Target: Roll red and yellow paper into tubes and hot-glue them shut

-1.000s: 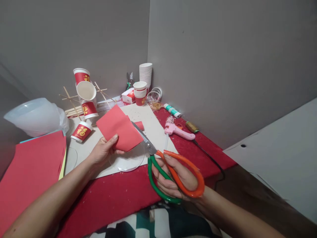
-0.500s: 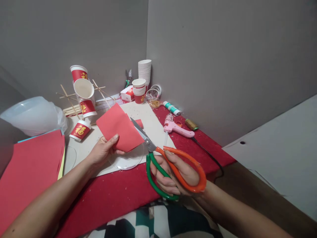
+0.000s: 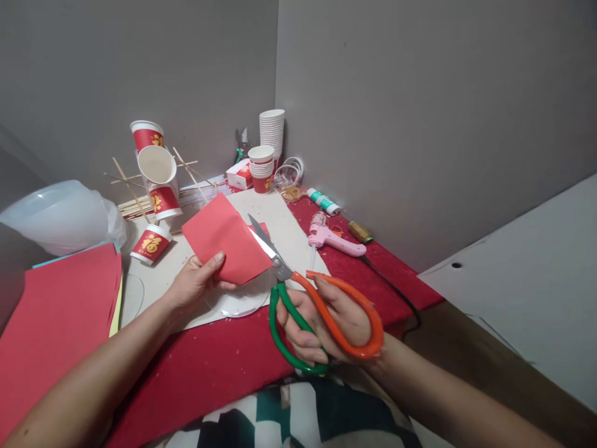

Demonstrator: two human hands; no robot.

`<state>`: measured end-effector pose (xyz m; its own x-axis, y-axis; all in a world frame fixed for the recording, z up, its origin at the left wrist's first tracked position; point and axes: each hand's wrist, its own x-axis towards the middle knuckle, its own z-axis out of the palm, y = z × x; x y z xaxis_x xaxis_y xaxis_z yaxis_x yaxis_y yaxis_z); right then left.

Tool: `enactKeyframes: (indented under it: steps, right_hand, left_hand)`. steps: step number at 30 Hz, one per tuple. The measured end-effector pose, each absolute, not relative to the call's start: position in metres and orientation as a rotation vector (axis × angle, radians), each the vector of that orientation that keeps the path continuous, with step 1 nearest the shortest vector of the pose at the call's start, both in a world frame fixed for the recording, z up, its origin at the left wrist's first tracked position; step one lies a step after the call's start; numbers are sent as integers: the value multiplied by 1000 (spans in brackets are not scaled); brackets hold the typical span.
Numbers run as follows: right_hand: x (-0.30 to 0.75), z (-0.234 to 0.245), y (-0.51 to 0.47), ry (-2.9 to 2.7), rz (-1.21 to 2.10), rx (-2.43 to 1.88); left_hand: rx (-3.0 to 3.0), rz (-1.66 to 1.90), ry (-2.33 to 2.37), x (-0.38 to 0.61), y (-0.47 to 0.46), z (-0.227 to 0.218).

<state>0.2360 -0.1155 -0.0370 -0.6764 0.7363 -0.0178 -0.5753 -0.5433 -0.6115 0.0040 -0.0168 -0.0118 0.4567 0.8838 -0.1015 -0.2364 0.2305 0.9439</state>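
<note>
My left hand [image 3: 200, 280] pinches a squarish piece of red paper [image 3: 226, 239] by its lower left side, thumb on top. In my right hand [image 3: 317, 323] is a pair of scissors [image 3: 282, 269] with one orange and one green handle, my fingers wrapped through both loops. The blades lie along the paper's right edge, slightly apart, pointing up and left. A clear round disc [image 3: 240, 303] rests beneath the paper, partly hidden by it. Just behind the blades a smaller red piece [image 3: 259, 229] shows on the pale board [image 3: 291, 239].
Paper cups joined with sticks [image 3: 158, 180] stand at the back left, near a white plastic bag [image 3: 65, 218]. Red paper sheets [image 3: 60, 330] lie at the left. Stacked cups [image 3: 272, 134] are at the back; a pink glue gun [image 3: 338, 241] with a black cord lies right.
The scissor handles have shifted slightly left and the blades have opened a little wider. My left hand and the red paper stay nearly in place.
</note>
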Motion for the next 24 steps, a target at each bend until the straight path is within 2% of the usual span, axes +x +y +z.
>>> enactKeyframes:
  steps: [7,24]
  right_hand:
    - [239,-34,-114,-727,2178,-442]
    - [244,-34,-113,-791,2200,-311]
  left_hand:
    - [1059,879,763,6,-18,-11]
    - [1115,841,828,6,-24,-8]
